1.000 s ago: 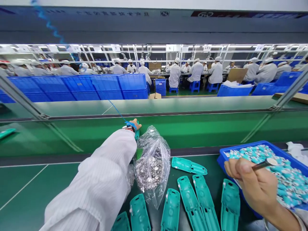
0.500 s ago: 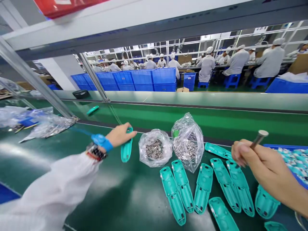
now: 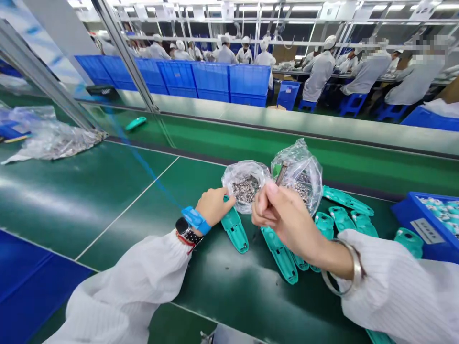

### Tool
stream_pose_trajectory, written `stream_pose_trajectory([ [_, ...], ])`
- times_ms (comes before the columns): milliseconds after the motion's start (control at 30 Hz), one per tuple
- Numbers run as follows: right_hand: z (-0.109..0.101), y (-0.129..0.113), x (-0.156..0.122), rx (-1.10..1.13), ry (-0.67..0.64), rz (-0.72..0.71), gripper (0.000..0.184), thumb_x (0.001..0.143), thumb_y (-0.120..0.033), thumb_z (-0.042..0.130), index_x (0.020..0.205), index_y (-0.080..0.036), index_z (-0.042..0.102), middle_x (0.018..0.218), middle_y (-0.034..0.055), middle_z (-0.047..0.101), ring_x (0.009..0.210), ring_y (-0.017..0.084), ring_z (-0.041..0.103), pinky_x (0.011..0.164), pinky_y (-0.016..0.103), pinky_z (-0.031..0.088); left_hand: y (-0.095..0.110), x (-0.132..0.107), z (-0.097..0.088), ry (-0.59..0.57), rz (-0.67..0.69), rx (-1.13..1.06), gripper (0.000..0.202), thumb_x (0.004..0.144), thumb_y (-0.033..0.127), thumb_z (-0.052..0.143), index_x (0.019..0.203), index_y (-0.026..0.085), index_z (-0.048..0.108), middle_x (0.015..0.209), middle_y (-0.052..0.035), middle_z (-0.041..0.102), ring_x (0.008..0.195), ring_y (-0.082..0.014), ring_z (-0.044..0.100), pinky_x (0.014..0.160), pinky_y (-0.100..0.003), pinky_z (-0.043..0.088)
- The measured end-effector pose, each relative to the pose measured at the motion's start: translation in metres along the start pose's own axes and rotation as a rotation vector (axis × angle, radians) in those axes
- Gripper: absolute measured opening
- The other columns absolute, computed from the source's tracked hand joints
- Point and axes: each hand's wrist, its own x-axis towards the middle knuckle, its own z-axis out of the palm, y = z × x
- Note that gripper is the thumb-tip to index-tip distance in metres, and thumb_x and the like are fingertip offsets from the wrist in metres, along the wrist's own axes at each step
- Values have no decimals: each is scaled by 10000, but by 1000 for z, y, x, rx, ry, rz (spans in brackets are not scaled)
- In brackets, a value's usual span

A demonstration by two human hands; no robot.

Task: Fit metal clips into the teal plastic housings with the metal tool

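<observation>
My left hand (image 3: 212, 206) is closed on the far end of a teal plastic shell (image 3: 236, 232), whose hollow side faces up over the green bench. A slim metal rod (image 3: 281, 173) sticks up out of the closed fingers of my right hand (image 3: 283, 212); its lower end is hidden. Behind the hands, an opened clear bag (image 3: 241, 173) holds small shiny metal parts. A second clear bag (image 3: 311, 165) of similar parts stands beside it, partly covered by my right hand. Several more teal shells (image 3: 285, 263) lie under and around my right forearm.
At the right is a blue bin (image 3: 405, 210) of small white-and-teal parts. Clear bags (image 3: 59, 141) lie at the far left near a metal post (image 3: 124, 55). One teal piece (image 3: 136, 123) rests on the green belt (image 3: 201, 138) beyond. Workers in white sit farther back.
My left hand has brought the teal shell right, closer to the bags. My right hand has swung left with the rod, from above the shells to just before the bags. The view has shifted.
</observation>
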Motion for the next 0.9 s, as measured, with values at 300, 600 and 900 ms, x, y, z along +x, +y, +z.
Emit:
stream_pose_trajectory([
  [300, 7, 48, -10, -105, 150, -89, 389, 886, -421, 445, 640, -125, 382, 538, -41, 313, 449, 2, 303, 406, 144, 255, 6, -6, 5, -28, -40, 14, 408, 822, 401, 298, 885, 180, 634, 888, -114, 632, 873, -297, 602, 711, -359, 451],
  [600, 11, 53, -17, -163, 224, -77, 379, 889, -425, 439, 653, -135, 374, 546, -31, 326, 470, 16, 323, 431, 173, 265, 8, -4, 8, -7, -30, -18, 411, 814, 386, 296, 846, 167, 643, 822, -114, 623, 842, -297, 603, 705, -373, 462],
  [900, 11, 58, -21, -334, 203, -207, 315, 933, -364, 350, 708, -145, 374, 577, -26, 314, 499, 18, 324, 463, 183, 267, 8, -3, 12, 16, -17, -23, 421, 823, 375, 288, 868, 166, 650, 846, -114, 624, 861, -303, 603, 723, -396, 473],
])
